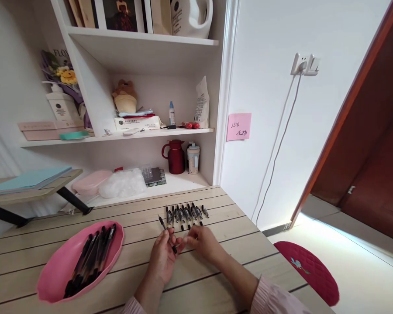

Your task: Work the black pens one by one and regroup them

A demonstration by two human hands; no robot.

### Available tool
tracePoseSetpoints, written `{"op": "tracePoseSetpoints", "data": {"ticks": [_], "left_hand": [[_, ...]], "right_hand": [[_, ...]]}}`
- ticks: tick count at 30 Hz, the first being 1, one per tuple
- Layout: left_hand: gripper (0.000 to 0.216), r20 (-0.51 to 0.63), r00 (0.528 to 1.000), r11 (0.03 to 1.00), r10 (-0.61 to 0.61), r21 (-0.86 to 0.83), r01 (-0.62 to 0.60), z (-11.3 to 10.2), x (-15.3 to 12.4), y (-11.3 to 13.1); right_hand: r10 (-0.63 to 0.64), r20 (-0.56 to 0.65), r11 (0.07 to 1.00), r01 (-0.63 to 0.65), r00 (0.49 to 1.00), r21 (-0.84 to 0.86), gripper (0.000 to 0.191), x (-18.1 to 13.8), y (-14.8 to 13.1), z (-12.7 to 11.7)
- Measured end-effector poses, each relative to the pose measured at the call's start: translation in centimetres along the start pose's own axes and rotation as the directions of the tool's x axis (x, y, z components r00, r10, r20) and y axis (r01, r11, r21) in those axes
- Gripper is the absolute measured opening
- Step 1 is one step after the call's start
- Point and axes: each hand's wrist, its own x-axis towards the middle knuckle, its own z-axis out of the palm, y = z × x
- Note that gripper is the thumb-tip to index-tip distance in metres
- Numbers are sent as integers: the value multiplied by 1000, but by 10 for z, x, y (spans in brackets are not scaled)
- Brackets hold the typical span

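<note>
One black pen, pinched mid-barrel between fingertips of left hand, slanted, tip up and away, just above wooden table. Right hand close beside pen's lower end, fingers blurred; whether closed or spread not discernible. Judged light, stiff, smooth-barrelled, apt to roll or slip; best held at grip section, not at tip. Just beyond: row of like pens, side by side. Far left: pink oval tray with further black pens.
</note>
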Motion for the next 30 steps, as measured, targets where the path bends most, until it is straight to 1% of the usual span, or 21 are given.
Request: {"op": "tracePoseSetpoints", "data": {"ticks": [1, 3, 4, 5, 6, 8, 13, 16, 19, 21, 22, 24, 25, 26, 28, 30], "left_hand": [[24, 2, 1000, 1000, -4, 13, 4, 0, 0, 0], [23, 18, 1000, 998, 0, 68, -2, 0, -1, 0], [23, 31, 999, 995, 7, 103, -10, 0, -1, -1], [24, 46, 999, 990, 13, 140, -19, 1, -2, -2], [26, 60, 998, 984, 19, 177, -29, 1, -2, -3], [29, 80, 997, 967, 22, 250, -41, 2, -2, -5], [32, 102, 995, 927, 12, 371, -49, 3, -3, -8], [33, 112, 994, 912, 0, 408, -46, 4, -4, -7], [33, 121, 993, 891, -6, 451, -50, 6, -6, -6], [34, 131, 991, 867, -15, 495, -52, 7, -7, -6], [34, 140, 990, 850, -24, 524, -54, 7, -7, -7], [33, 179, 983, 804, -40, 590, -75, 7, -8, -9], [33, 208, 977, 778, -43, 621, -98, 7, -8, -10], [32, 241, 970, 749, -43, 650, -128, 7, -8, -12], [31, 301, 953, 684, -34, 703, -197, 6, -8, -14], [31, 338, 941, 613, -24, 749, -254, 6, -9, -15]], "right_hand": [[46, -95, 997, -51, 994, -52, 9, 6, 9, -8], [129, -296, 975, -176, 946, -138, 4, 19, 29, -23], [143, -362, 959, -219, 921, -179, 3, 24, 38, -27], [146, -397, 945, -246, 906, -215, 7, 29, 47, -29], [145, -408, 934, -262, 901, -245, 10, 32, 54, -30], [145, -395, 915, -275, 907, -295, 15, 38, 62, -26], [190, -335, 870, -316, 923, -378, 19, 46, 64, -14], [213, -313, 862, -329, 925, -386, 20, 45, 63, -15], [241, -317, 871, -349, 917, -345, 21, 38, 64, -20], [270, -332, 900, -359, 904, -246, 21, 32, 63, -25], [288, -328, 922, -354, 900, -160, 21, 29, 61, -27], [341, -273, 940, -327, 899, 99, 19, 24, 55, -32], [367, -219, 915, -309, 904, 261, 16, 21, 51, -34], [383, -154, 859, -289, 911, 423, 14, 18, 47, -36], [374, -34, 680, -249, 927, 689, 13, 13, 37, -38], [336, 29, 500, -205, 941, 841, 17, 9, 28, -39]]}}
